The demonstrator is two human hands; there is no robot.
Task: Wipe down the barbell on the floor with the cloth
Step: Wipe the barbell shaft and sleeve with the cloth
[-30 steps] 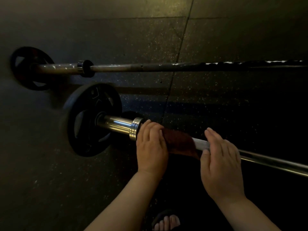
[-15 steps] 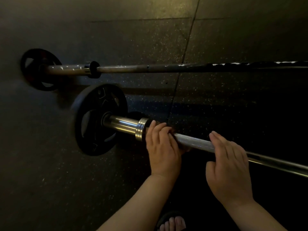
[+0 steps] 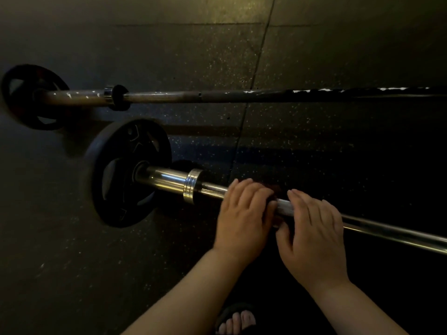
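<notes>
At the near edge, toes in a dark sandal (image 3: 238,321) are seen between the two forearms. Just beyond, the left hand (image 3: 244,218) is laid over the shaft of the barbell (image 3: 391,232) with its fingers curled down across it. A dark reddish cloth (image 3: 272,191) is held under them, and only a small edge of it shows past the knuckles. The right hand (image 3: 312,235) is set just beside it, almost touching. Its fingers are nearly straight across the bar and its thumb is tucked toward the underside, so the bar is steadied rather than gripped. The barbell lies on the speckled rubber floor (image 3: 169,56). Its long axis runs from the far left, at the black weight plate (image 3: 121,170), to the near right, where it leaves the view. The ribbed collar (image 3: 192,187) and the polished sleeve (image 3: 164,180) lie to the left of the left hand, close by. The long bare stretch of shaft lies to the right, past the right hand. The cloth is thus carried by the hand nearer the collar. Any stroke is judged to have to follow that slanted axis, either the short way left to the collar or the long way right, for which the right hand would have to be shifted. Farther off, a second, scuffed barbell (image 3: 217,96) with its own plate (image 3: 31,96) lies apart from the first.
</notes>
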